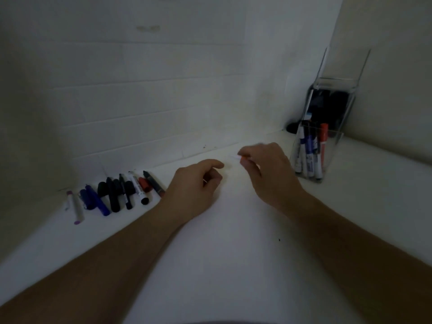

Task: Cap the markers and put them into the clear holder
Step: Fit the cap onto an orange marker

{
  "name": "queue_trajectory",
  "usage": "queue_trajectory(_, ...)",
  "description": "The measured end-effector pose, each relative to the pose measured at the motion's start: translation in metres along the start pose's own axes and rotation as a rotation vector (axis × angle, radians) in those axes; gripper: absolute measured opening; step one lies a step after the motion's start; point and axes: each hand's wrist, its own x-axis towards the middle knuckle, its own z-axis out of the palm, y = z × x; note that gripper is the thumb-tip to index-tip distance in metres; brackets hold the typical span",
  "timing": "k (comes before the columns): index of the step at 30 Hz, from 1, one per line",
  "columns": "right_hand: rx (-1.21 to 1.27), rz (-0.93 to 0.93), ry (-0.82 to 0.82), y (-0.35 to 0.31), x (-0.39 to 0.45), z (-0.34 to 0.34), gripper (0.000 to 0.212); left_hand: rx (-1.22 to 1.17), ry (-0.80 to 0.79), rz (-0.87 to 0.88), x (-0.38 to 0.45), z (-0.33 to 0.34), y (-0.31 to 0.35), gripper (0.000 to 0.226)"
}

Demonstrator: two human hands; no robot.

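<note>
Marker [236, 157], white, orange-tipped, mid-frame: pinched by right hand [265, 169], presumably for capping; left hand [198, 183] curled, contents indiscernible; clear holder [332, 146] right.

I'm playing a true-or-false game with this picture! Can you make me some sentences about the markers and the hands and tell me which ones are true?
1. The clear holder already has markers standing in it. True.
2. The clear holder stands to the left of both hands. False: it stands to the right, near the corner of the wall.
3. A row of loose markers lies on the white surface to the left of the left hand. True.
4. The right hand is flat and holds nothing. False: its fingers pinch something small, white and orange, too blurred to name.
5. A loose black cap lies by the row. True.
</note>
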Motion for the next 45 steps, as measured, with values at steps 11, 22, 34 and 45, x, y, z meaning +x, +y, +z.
queue_trajectory(11, 0.048, 0.191, 0.476, 0.041, 0.042, -0.146, 0.009, 0.175, -0.08, 0.497, -0.015, 0.015, 0.009, 0.028)
queue_trajectory(22, -0.29, 0.333, 0.032, 0.088, 0.015, -0.125, 0.017, 0.207, -0.068, 0.574, -0.02, 0.013, 0.017, 0.023)
queue_trajectory(34, -0.124, 0.217, 0.161, 0.044, 0.004, -0.099, 0.041, 0.36, 0.026, 0.982, -0.023, 0.002, 0.023, 0.022)
queue_trajectory(45, 0.234, -0.135, -0.31, -0.099, 0.012, 0.037, 0.036, 0.483, 0.385, -0.021, -0.016, -0.124, -0.073, 0.043)
